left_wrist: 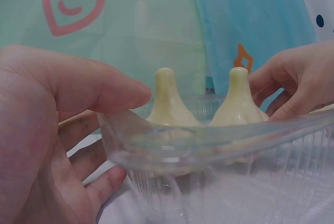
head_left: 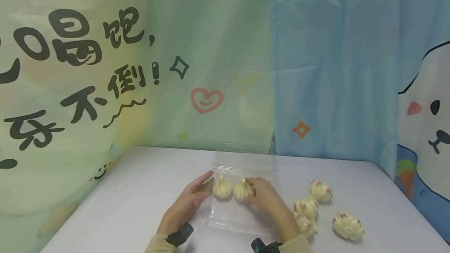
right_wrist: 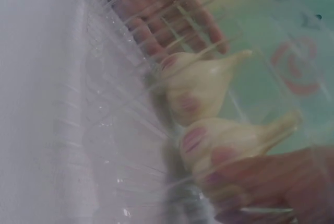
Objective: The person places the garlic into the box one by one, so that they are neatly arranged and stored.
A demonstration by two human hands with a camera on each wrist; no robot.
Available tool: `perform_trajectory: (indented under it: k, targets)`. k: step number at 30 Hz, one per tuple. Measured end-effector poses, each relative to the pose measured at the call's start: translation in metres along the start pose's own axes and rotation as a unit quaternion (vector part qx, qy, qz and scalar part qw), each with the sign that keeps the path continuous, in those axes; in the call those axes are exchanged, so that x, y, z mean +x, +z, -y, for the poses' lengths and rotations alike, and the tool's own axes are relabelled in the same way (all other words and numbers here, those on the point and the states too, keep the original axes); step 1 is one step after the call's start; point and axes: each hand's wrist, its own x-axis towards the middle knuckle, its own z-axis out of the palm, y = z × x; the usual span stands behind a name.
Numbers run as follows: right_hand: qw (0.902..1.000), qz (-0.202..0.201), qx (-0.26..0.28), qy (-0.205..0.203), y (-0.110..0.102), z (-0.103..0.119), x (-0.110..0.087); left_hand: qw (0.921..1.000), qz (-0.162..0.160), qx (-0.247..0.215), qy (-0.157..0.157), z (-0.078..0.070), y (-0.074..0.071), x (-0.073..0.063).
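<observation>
My right hand (head_left: 264,195) grips a garlic bulb (head_left: 242,191) inside a clear plastic container (head_left: 242,221), fingers and thumb round its right side. Beside it, on the left, another garlic bulb (head_left: 222,187) sits upright in the container. My left hand (head_left: 188,198) rests at the container's left side. In the left wrist view its thumb (left_wrist: 117,91) lies over the rim, while the other fingers spread loosely outside the wall. Both bulbs show pale stems pointing up, and the right wrist view shows purple patches on them through the plastic.
Right of the container, several more garlic bulbs (head_left: 348,225) lie on the white table (head_left: 140,190). The container's lid (head_left: 246,161) stands open at the back. A printed curtain (head_left: 225,50) hangs behind the table and along its sides.
</observation>
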Motion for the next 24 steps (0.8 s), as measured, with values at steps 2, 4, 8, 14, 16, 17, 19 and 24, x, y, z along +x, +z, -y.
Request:
perform_trajectory:
  k: [2, 4, 8, 14, 16, 17, 19, 24]
  targets:
    - [1.0, -0.002, 0.007, -0.002, 0.0005, 0.0003, 0.0, 1.0, -0.003, -0.002, 0.002, -0.0002, -0.0004, -0.0005]
    - [0.9999, -0.005, 0.014, -0.001, 0.0007, 0.0007, -0.0003, 1.0, -0.004, -0.001, 0.0, -0.0002, -0.0005, -0.0002]
    - [0.9997, -0.009, 0.02, 0.003, 0.0011, 0.0009, -0.0004, 1.0, -0.003, 0.0, -0.001, 0.0006, -0.0004, 0.0001]
    - [0.9998, -0.009, 0.018, 0.008, 0.0009, 0.002, 0.0007, 0.9999, -0.01, 0.006, 0.004, 0.0015, 0.0, 0.0003]
    - [0.9998, -0.011, 0.016, 0.008, 0.0008, 0.0026, 0.0007, 0.9998, -0.014, 0.01, 0.003, 0.0018, 0.0001, 0.0005]
    - [0.9998, -0.012, 0.015, 0.006, 0.0008, 0.0027, 0.0007, 0.9998, -0.015, 0.011, 0.002, 0.002, 0.0001, 0.0006]
    - [0.9998, -0.013, 0.012, 0.005, 0.0008, 0.0031, 0.0006, 0.9998, -0.016, 0.013, 0.001, 0.0021, 0.0003, 0.0007]
    - [0.9998, -0.015, 0.004, 0.009, 0.0003, 0.0038, 0.0003, 0.9998, -0.016, 0.012, -0.001, 0.0017, 0.0009, 0.0008]
